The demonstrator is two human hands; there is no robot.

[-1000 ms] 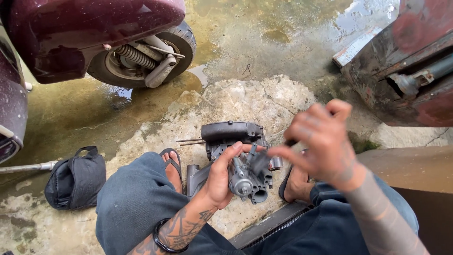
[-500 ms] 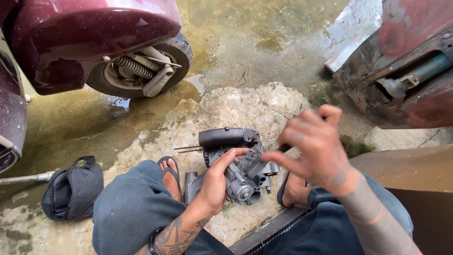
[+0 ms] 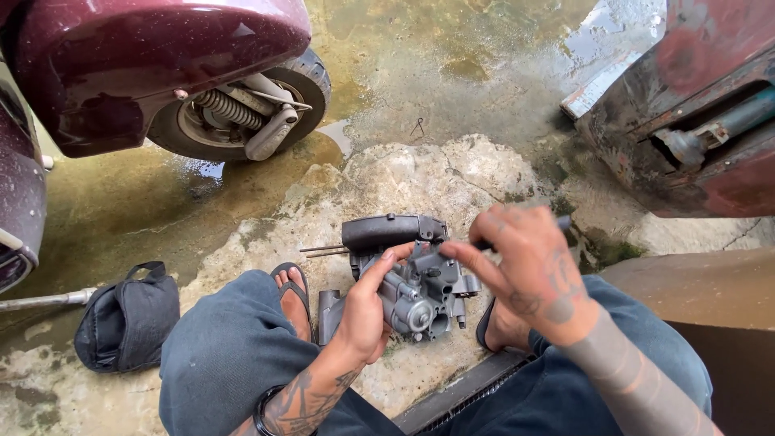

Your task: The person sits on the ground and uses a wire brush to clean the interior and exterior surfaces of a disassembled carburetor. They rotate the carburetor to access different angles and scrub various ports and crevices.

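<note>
Grey cast metal fills the person's lap: an engine part [image 3: 416,278], something like a carburettor or small engine casing with a dark cap on top, held low between the knees above the cracked concrete floor [image 3: 420,178]. The left hand [image 3: 365,311] is wrapped around its near side, thumb up on the body, steadying it. The right hand [image 3: 529,270] pinches a slim dark tool [image 3: 484,242], probably a screwdriver, its tip down at the top of the casting; the handle end is hidden behind the fingers. It looks like a fastener is being worked, so the tool wants to stay square while the left grip holds firm. A maroon scooter [image 3: 153,64] stands just beyond, and a black pouch [image 3: 125,319] lies by the left knee.
</note>
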